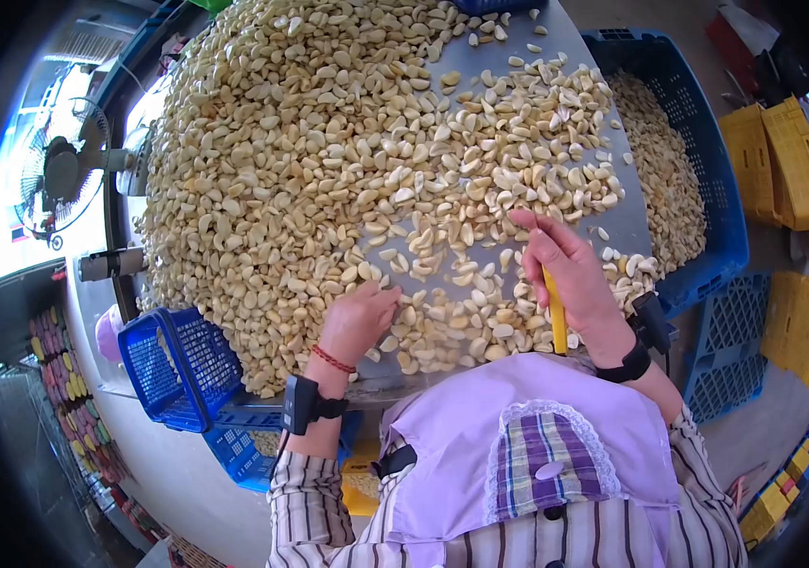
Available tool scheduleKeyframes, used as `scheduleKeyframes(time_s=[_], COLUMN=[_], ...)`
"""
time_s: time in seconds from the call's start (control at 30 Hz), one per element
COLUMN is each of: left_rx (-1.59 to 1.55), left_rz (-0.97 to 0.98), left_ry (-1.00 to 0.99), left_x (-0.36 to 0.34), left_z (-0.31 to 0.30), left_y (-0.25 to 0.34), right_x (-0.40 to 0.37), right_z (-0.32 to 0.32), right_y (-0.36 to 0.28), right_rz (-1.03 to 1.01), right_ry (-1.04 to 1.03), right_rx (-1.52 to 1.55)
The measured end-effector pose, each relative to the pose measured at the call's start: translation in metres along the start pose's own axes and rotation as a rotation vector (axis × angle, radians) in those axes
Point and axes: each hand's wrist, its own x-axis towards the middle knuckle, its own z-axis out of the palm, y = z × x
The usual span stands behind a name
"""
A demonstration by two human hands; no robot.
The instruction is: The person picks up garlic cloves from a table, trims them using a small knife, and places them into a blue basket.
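Note:
Pale cashew nuts cover most of the metal table, heaped thickest at the left and back. My left hand rests low at the near edge of the heap, fingers curled together and touching the nuts. What its fingertips hold, if anything, is hidden. My right hand is above the thinner scatter at the right, closed around a slim yellow-handled tool whose handle points back toward me. Thumb and index finger meet near some nuts; no blade or working end of the tool is visible.
A large blue crate of cashews stands off the table's right edge. A small blue basket sits at the near left corner. Yellow crates and a blue crate are farther right. A fan stands at the left.

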Motion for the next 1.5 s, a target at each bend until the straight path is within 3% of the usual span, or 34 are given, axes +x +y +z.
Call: scheduleKeyframes(time_s=[0.13, 0.2, 0.23, 0.33, 0.43, 0.67, 0.8, 0.87, 0.9, 0.97, 1.0, 1.03, 1.1, 1.17, 1.3, 1.37, 1.43, 1.5], left_rx=[-0.223, -0.646, -0.649, -0.952, -1.009, -0.798, -0.856, -1.109, -1.106, -1.871, -1.822, -1.822, -0.973, -0.936, -1.245, -1.211, -1.256, -1.299], left_rz=[-0.086, -0.252, -0.248, -0.532, -0.468, -0.371, -0.359, -0.154, -0.157, -0.080, -0.067, -0.072, -0.644, -0.582, -0.484, -0.499, -0.534, -0.576], left_ry=[-0.014, 0.061, 0.059, 0.024, -0.004, -0.072, -0.065, -0.131, -0.131, -0.174, -0.047, -0.046, -0.105, -0.054, -0.141, 0.027, 0.029, 0.033], left_x=[-0.003, -0.004, -0.004, 0.003, 0.008, 0.014, 0.012, 0.006, 0.000, -0.014, -0.018, -0.020, -0.020, -0.023, -0.026, -0.021, -0.014, -0.012], left_z=[0.004, 0.009, 0.007, -0.019, -0.033, -0.050, -0.047, -0.037, -0.033, -0.025, -0.023, -0.026, -0.033, -0.033, -0.034, -0.030, -0.031, -0.033], left_y=[-0.001, 0.004, 0.010, 0.050, 0.071, 0.086, 0.085, 0.066, 0.059, 0.046, 0.043, 0.038, 0.033, 0.034, 0.040, 0.050, 0.056, 0.057], right_x=[-0.008, -0.009, -0.013, -0.019, -0.018, -0.016, -0.015, -0.010, -0.011, -0.013, -0.012, -0.010, -0.007, -0.004, -0.007, -0.010, -0.012, -0.010], right_z=[0.009, 0.008, 0.010, 0.025, 0.033, 0.036, 0.033, 0.027, 0.026, 0.022, 0.019, 0.015, 0.009, 0.011, 0.021, 0.023, 0.025, 0.025], right_y=[0.002, 0.006, 0.008, 0.004, 0.002, 0.006, 0.011, 0.036, 0.028, 0.000, -0.001, -0.001, 0.002, 0.007, 0.007, 0.005, 0.003, 0.013], right_rz=[-0.037, -0.151, -0.151, -0.137, -0.131, -0.203, -0.165, -0.351, -0.351, 0.162, 0.125, 0.128, 0.102, 0.098, 0.116, 0.138, 0.121, -0.072], right_ry=[-0.013, -0.081, -0.076, -0.322, -0.475, -0.519, -0.534, -0.475, -0.477, -0.308, -0.261, -0.263, -0.186, -0.180, -0.218, -0.281, -0.300, -0.385], right_rx=[-0.194, -0.484, -0.486, -0.725, -0.838, -0.833, -0.734, -0.581, -0.578, -0.376, -0.310, -0.308, -0.234, -0.216, -0.251, -0.324, -0.392, -0.458])
